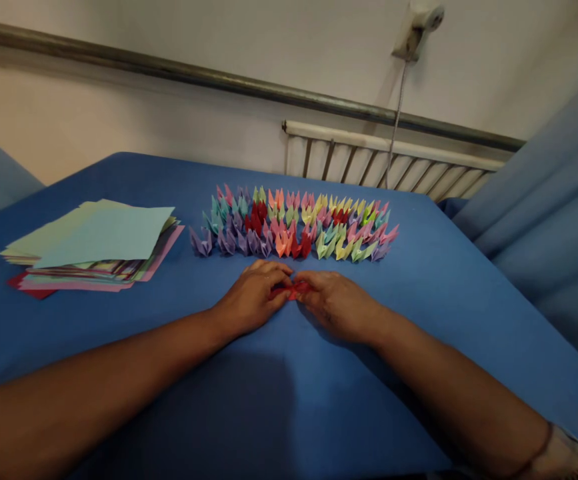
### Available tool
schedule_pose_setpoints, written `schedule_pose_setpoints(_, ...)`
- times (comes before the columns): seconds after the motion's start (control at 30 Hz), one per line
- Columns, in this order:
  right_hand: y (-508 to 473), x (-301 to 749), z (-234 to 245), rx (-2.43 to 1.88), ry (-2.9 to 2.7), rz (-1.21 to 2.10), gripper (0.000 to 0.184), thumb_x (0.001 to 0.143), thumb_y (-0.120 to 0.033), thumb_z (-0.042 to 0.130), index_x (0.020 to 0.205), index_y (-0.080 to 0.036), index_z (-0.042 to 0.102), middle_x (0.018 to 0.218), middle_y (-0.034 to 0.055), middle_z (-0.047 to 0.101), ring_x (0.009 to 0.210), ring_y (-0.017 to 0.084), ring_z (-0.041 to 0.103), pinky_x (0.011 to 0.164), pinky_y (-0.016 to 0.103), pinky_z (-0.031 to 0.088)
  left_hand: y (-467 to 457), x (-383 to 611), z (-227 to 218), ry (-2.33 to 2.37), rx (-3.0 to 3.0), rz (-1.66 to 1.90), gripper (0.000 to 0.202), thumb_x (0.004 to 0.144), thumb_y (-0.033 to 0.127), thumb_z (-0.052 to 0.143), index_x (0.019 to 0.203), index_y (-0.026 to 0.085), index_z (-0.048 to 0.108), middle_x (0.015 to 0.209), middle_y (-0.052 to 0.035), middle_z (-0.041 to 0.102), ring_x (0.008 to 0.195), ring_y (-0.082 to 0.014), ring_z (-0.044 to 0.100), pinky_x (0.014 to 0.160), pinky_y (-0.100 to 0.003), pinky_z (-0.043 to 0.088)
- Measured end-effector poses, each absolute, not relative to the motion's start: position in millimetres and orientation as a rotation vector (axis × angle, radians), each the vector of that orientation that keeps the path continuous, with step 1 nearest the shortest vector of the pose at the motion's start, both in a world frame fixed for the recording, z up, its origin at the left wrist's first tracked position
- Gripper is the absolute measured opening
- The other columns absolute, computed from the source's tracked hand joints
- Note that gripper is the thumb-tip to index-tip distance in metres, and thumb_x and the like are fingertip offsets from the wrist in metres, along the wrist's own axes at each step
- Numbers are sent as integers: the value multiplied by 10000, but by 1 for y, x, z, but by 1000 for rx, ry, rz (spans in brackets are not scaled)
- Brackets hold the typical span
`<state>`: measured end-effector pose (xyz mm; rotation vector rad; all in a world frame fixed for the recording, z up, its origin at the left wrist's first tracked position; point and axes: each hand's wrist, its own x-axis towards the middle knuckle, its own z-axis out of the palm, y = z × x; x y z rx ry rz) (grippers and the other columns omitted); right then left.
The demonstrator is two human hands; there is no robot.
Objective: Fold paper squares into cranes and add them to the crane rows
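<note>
Grips a small piece of folded red paper (293, 291) from both sides at a table under a blue cloth (193, 380), straight ahead and just short of a bright crowd of folded figures. Pinches one end with the left hand (255, 297), with thumb and bent fingertips drawn close together, and meets it from the opposite side with the right hand (339, 303), likewise curled in, with almost no gap showing (impossible to make out the underside of either grip). Takes hold at both ends probably to stop so slight a piece from slipping, and holds it low over the cloth, perhaps for a firm surface beneath.

Faces, beyond the fingertips, rows of paper figures (291, 217) in purple, teal, red, coral, pink, yellow and green, standing with points raised. Has them ranked close together, likely to leave working room on the near side.

Includes at left a loose stack of coloured sheets (103, 233), pale blue on top, with a red sheet (33, 285) poking out at a bottom corner; set apart from the figures, presumably for easy reach without crowding the forearms. Takes in, farther off, a metal rail (219, 77), a radiator (363, 148) and, at right, a blue curtain (563, 173).
</note>
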<state>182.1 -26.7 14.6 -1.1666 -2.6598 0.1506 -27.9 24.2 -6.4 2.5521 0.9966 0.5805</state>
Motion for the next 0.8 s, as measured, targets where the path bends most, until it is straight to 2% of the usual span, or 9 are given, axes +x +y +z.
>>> schedule_pose_setpoints(0.07, -28, 182, 16, -1175, -2675, 133, 274, 992, -254, 444, 1111, -201, 686, 1302, 74, 604, 975, 210, 575, 831, 366, 433, 23, -29, -4, 978, 2576, 551, 144, 883, 261, 591, 963, 225, 706, 1129, -42, 667, 1060, -227, 570, 966, -413, 429)
schedule_pose_setpoints(0.2, -29, 183, 17, -1149, -2749, 116, 279, 990, -236, 449, 1150, -198, 675, 1142, 65, 697, 948, 223, 576, 788, 371, 412, 22, -31, 3, 937, 2647, 466, 201, 922, 284, 556, 1021, 224, 721, 1056, -35, 694, 991, -205, 584, 928, -382, 429)
schedule_pose_setpoints(0.37, -23, 185, 9, -1166, -2672, 154, 256, 991, -266, 475, 1116, -206, 691, 1133, 63, 697, 959, 209, 584, 816, 363, 407, 20, -32, 8, 896, 2760, 375, 243, 931, 371, 565, 1058, 234, 719, 1055, -39, 700, 971, -222, 589, 912, -396, 405)
schedule_pose_setpoints(0.53, -14, 187, -4, -1141, -2558, 222, 242, 990, -291, 485, 1016, -188, 703, 1051, 67, 701, 959, 192, 596, 867, 345, 424, 20, -29, 10, 861, 2762, 341, 241, 958, 337, 526, 1038, 218, 720, 1031, -40, 708, 947, -214, 603, 874, -367, 413)
schedule_pose_setpoints(0.8, -11, 189, -7, -1095, -2457, 336, 164, 962, -233, 520, 986, -175, 672, 1007, 73, 690, 948, 182, 609, 891, 342, 447, 19, -29, 12, 850, 2761, 340, 259, 970, 310, 493, 1043, 209, 721, 1063, -46, 705, 945, -207, 615, 876, -356, 435)
